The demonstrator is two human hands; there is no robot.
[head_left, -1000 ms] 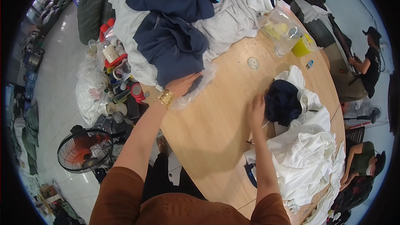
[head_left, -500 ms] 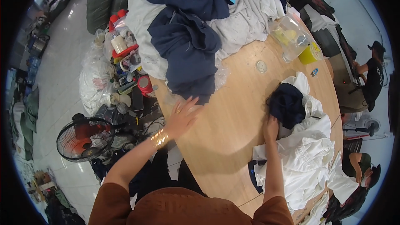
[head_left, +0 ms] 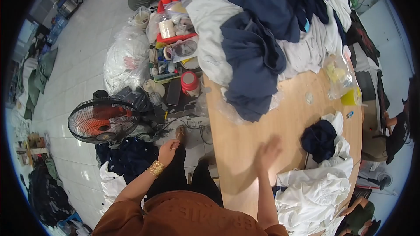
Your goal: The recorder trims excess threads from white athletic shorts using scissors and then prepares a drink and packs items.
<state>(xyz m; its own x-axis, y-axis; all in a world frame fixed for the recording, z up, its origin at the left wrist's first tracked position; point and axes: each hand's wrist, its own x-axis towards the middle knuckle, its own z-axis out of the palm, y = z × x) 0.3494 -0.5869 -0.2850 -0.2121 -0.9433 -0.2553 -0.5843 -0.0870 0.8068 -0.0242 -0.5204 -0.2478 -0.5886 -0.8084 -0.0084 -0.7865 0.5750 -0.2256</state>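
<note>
My left hand [head_left: 169, 149], below a gold bracelet [head_left: 156, 168], is off the table's left edge, above my legs. Its fingers are curled in, and I see nothing in them. Over the bare wood of the table [head_left: 238, 166] hovers my right hand [head_left: 267, 154], blurred, fingers outstretched and holding nothing. To its right a bundled navy cloth [head_left: 319, 141] lies against a heap of white fabric [head_left: 313, 194]. Beyond both hands, a large dark blue garment [head_left: 251, 70] hangs over the pile of cloth at the table's far side.
A standing fan [head_left: 103, 120] is on the floor to the left. Near it are a white plastic sack [head_left: 127, 63], a red-lidded jar [head_left: 190, 82] and dark clothes [head_left: 131, 157]. A yellow cup [head_left: 351, 97] stands by the table's right edge. Another person [head_left: 398, 126] is at the far right.
My right hand has left the navy bundle and swung left over the table. My left hand has drawn back from the dark blue garment to beside the table, its fingers curling. The view has turned leftward.
</note>
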